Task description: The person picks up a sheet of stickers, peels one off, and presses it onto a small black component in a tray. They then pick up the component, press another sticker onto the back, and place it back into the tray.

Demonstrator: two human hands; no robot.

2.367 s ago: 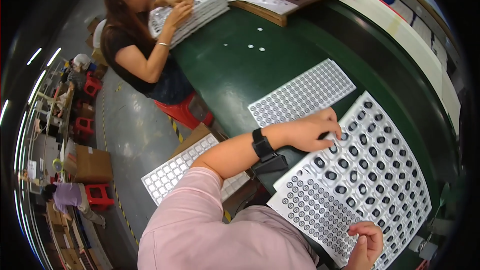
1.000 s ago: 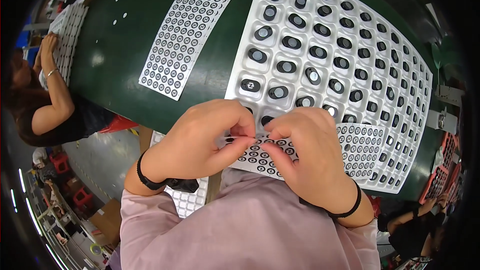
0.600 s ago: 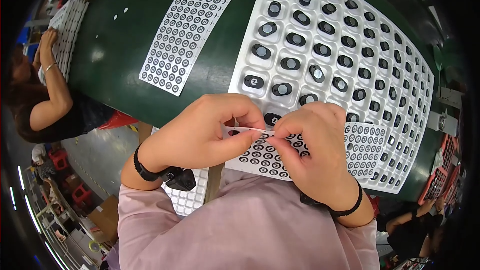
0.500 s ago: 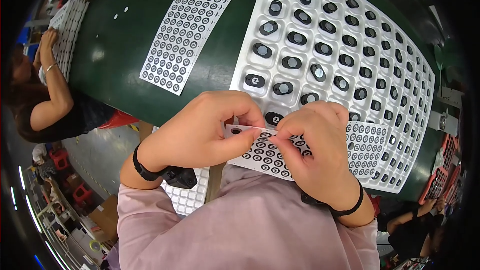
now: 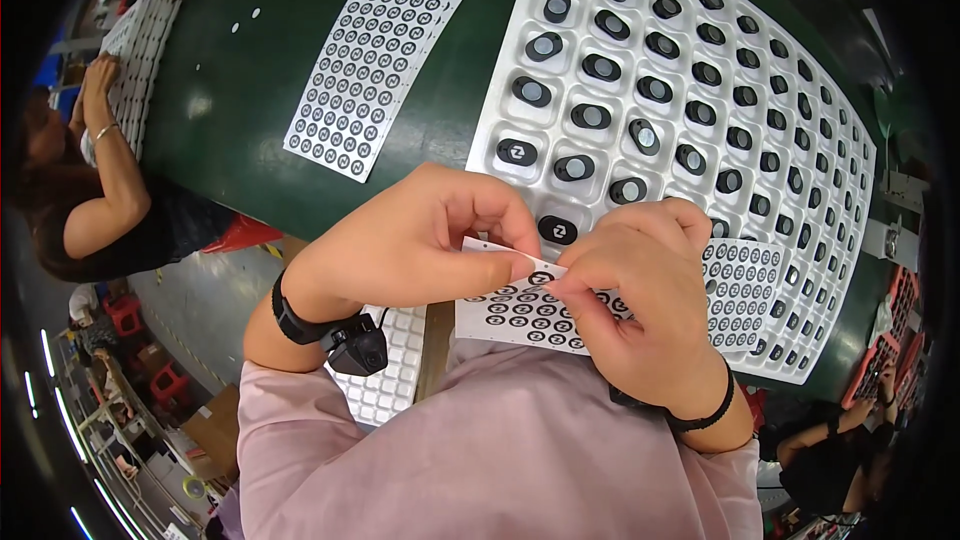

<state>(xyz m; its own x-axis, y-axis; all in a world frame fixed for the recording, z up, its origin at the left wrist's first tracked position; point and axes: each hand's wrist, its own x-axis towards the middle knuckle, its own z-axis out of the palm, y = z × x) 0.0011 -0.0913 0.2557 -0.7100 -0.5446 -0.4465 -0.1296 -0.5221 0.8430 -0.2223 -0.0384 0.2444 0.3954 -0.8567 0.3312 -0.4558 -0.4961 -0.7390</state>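
My left hand [image 5: 430, 240] is closed, thumb and forefinger pinching the upper edge of a white sheet of round black-and-white stickers [image 5: 525, 318]. Close beside it, my right hand [image 5: 645, 305] is closed too, its fingertips pinched at a round sticker [image 5: 540, 278] near that edge. I cannot tell how far this sticker is off the sheet. The sheet bends and runs on behind my right hand. Just beyond the fingers, a black oval piece [image 5: 557, 230] bearing a white mark sits in a white moulded tray [image 5: 484, 155].
Many tray pockets hold black oval pieces with grey round centres. Another sticker sheet [image 5: 350, 90] lies on the green table [image 5: 240, 100], with a few loose white dots [image 5: 255, 13] farther left. A co-worker's arm [image 5: 110, 185] is at the far left; another person [image 5: 830, 460] is at lower right.
My hands have shifted slightly, and the round sticker by my right fingertips shows more clearly. The tray and table appear slightly shifted in view.
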